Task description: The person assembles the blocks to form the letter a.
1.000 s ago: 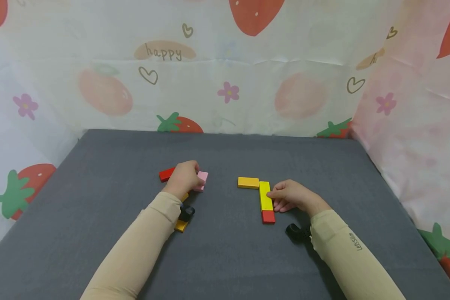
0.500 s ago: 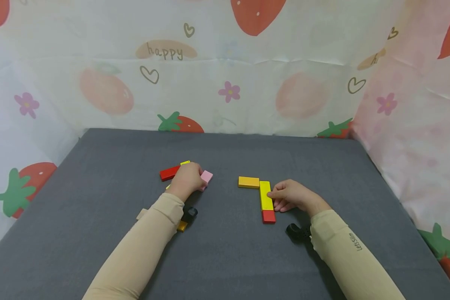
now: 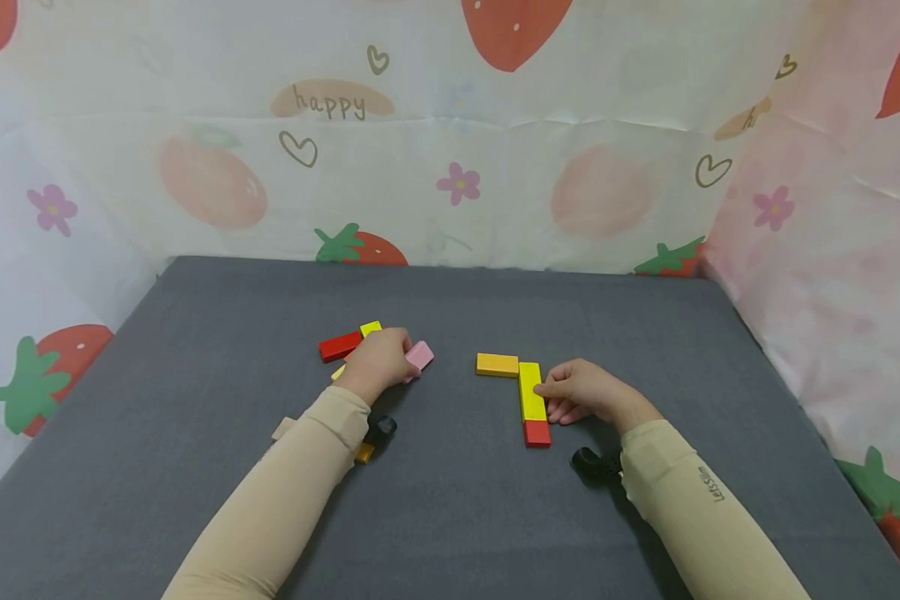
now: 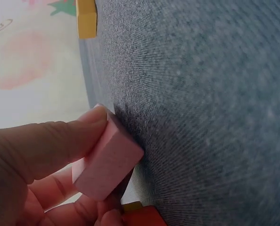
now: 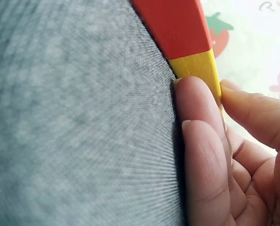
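Behind the gray tabletop (image 3: 457, 517) hangs a pale cloth (image 3: 506, 146) with red strawberries (image 3: 516, 32), purple flowers (image 3: 458, 184), brown hearts (image 3: 298, 150) and the word "happy" (image 3: 332, 102). On the right, the cloth looks pink.

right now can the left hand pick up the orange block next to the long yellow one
Probably not without letting something go: the left hand pinches a pink block. The way across looks free otherwise, with no other block showing between that and the orange block.

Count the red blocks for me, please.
2 in view: one red block just left of the left hand, and a second red block at the near end of the yellow block the right hand holds. The left hand may hide others.
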A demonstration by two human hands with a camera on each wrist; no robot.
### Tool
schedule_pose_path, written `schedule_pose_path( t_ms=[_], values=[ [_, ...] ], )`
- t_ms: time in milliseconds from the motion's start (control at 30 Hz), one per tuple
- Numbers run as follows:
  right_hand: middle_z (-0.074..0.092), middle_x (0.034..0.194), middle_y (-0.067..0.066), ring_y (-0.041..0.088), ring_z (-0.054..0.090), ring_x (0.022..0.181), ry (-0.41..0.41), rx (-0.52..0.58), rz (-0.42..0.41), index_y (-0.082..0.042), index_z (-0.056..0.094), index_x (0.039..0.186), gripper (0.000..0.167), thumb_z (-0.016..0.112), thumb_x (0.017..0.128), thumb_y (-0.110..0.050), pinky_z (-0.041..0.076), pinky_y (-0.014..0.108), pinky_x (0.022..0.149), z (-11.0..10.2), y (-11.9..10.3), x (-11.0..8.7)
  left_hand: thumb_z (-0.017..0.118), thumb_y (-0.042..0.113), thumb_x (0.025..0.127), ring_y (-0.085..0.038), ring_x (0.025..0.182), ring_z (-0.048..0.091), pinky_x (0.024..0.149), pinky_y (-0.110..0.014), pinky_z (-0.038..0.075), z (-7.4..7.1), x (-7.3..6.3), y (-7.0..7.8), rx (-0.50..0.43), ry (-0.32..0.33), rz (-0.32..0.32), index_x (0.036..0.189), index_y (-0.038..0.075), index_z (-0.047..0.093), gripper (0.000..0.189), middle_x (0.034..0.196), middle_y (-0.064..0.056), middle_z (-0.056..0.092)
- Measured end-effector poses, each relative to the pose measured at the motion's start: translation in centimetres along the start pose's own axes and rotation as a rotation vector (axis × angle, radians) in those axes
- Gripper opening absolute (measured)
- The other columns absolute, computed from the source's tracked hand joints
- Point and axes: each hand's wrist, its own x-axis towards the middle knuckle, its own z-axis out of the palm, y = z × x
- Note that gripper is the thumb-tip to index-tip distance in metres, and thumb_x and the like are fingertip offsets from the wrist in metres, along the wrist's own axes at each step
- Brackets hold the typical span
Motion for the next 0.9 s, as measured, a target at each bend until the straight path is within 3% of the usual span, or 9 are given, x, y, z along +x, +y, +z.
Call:
schedule_pose_path(
  t_ms=[200,433,800,900],
  values=[
    [0.061,0.065,0.002,0.01,0.062,0.057,-0.002,0.0,-0.01,-0.009,0.06,0.076,0.025,0.063,0.095,-0.026,0.054,0.023,0.058,0.0,0.1,-0.1,0.071,0.023,0.086,-0.023,0.084,0.057,0.072,-0.032,0.047,0.0,0.0,-0.1,0.03,0.014,0.033,0.101,0.008,0.064,0.023,0.093,-0.008,0.065],
    [0.061,0.065,0.002,0.01,0.062,0.057,-0.003,0.005,-0.008,-0.01,0.06,0.075,0.025,0.064,0.095,-0.026,0.055,0.023,0.058,0.0,0.0,-0.1,0.064,0.02,0.09,-0.025,0.092,0.056,0.084,-0.038,0.049,-0.2,0.6,0.1,0.02,0.003,0.083,0.112,0.006,0.065,0.026,0.108,-0.012,0.066],
    [0.062,0.065,0.003,0.01,0.062,0.057,0.003,0.006,-0.006,-0.009,0.059,0.075,0.025,0.064,0.094,-0.025,0.055,0.024,0.059,0.0,0.0,-0.2,0.062,0.019,0.092,-0.025,0.101,0.055,0.085,-0.035,0.05,-0.1,2.3,0.8,-0.191,-0.123,0.161,0.119,0.013,0.068,0.028,0.118,-0.01,0.063],
    [0.062,0.065,0.002,0.01,0.062,0.057,0.002,0.006,-0.007,-0.009,0.06,0.076,0.025,0.064,0.094,-0.026,0.054,0.023,0.058,0.1,-0.1,-0.2,0.061,0.018,0.092,-0.024,0.1,0.056,0.085,-0.034,0.05,0.1,2.5,1.2,-0.212,-0.154,0.168,0.119,0.014,0.069,0.028,0.119,-0.009,0.064]
  ],
)
